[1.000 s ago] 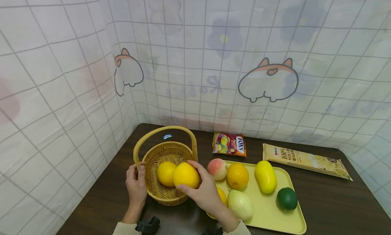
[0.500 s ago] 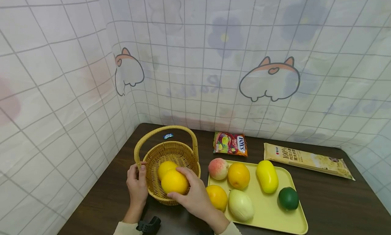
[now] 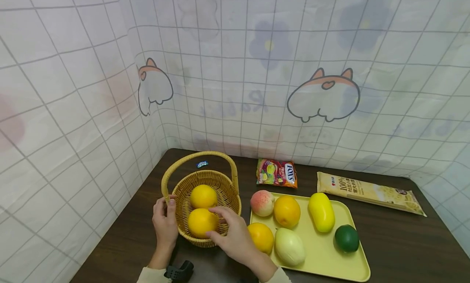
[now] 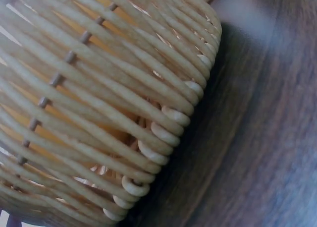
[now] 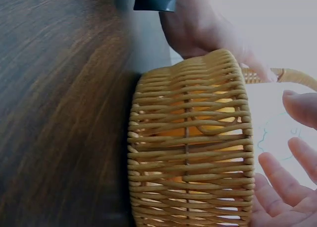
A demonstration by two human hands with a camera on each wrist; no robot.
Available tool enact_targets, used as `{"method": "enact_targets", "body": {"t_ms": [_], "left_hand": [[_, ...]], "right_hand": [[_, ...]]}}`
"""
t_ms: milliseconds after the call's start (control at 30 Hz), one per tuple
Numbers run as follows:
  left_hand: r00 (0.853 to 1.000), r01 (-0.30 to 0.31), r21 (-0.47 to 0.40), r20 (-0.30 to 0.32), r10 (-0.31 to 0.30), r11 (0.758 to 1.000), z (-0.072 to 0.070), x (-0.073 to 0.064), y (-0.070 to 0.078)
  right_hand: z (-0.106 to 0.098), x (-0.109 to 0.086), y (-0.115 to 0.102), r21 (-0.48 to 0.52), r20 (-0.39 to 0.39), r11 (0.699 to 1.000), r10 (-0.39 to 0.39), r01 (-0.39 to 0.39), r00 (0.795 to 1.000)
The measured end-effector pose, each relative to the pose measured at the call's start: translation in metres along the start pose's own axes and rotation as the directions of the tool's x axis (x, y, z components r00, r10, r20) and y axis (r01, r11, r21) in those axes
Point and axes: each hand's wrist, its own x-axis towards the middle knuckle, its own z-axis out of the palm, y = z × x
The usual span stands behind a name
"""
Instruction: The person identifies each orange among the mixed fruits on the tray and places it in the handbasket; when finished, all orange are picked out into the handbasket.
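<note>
A wicker basket [image 3: 225, 187] with an arched handle stands on the dark table, holding two oranges. The rear orange [image 3: 203, 196] lies near the middle, and the front orange [image 3: 201, 223] sits by the near wall. At the basket's left side, my left hand [image 3: 164, 219] grips the rim by the foot of the handle. My right hand [image 3: 233, 236] hovers over the near right rim, thumb and fingers spread beside the front orange. In the right wrist view its fingers [image 5: 285, 185] are parted with nothing between them. Woven wall [image 4: 109, 98] fills much of the left wrist view.
Right of the basket, a yellow tray [image 3: 323, 258] bears a peach [image 3: 262, 203], two oranges, a yellow mango-like fruit [image 3: 321, 212], a pale oval fruit [image 3: 289, 246] and a dark green fruit [image 3: 346, 238]. Behind lie a candy bag [image 3: 276, 172], a noodle packet [image 3: 371, 193] and a small blue wrapper [image 3: 202, 164].
My right hand has moved left with an orange, lowered it into the basket and let go. The other orange has shifted slightly back. My left hand stays at the rim.
</note>
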Motion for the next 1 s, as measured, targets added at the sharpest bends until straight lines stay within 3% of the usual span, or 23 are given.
{"method": "enact_targets", "body": {"t_ms": [67,300,567,767,1000], "left_hand": [[1.0,-0.007,0.001,-0.001,0.007,1.0,0.001,0.0,0.003],[1.0,-0.003,0.005,-0.008,0.003,1.0,0.001,-0.001,0.034],[1.0,0.005,0.026,-0.01,-0.005,1.0,0.002,0.0,0.003],[1.0,-0.006,0.011,-0.006,0.006,1.0,0.001,0.0,0.001],[1.0,0.003,0.013,-0.014,-0.003,1.0,0.002,0.0,-0.003]], "right_hand": [[-0.003,0.001,-0.003,0.003,-0.001,1.0,-0.002,0.002,1.0],[-0.023,0.002,-0.015,-0.013,-0.004,0.999,0.031,-0.031,1.0],[-0.057,0.003,-0.015,0.011,-0.019,0.994,0.106,-0.106,0.994],[-0.09,0.0,-0.011,0.035,-0.074,0.987,0.159,-0.157,0.985],[-0.128,-0.007,0.0,0.005,-0.143,0.986,0.168,-0.169,0.975]]}}
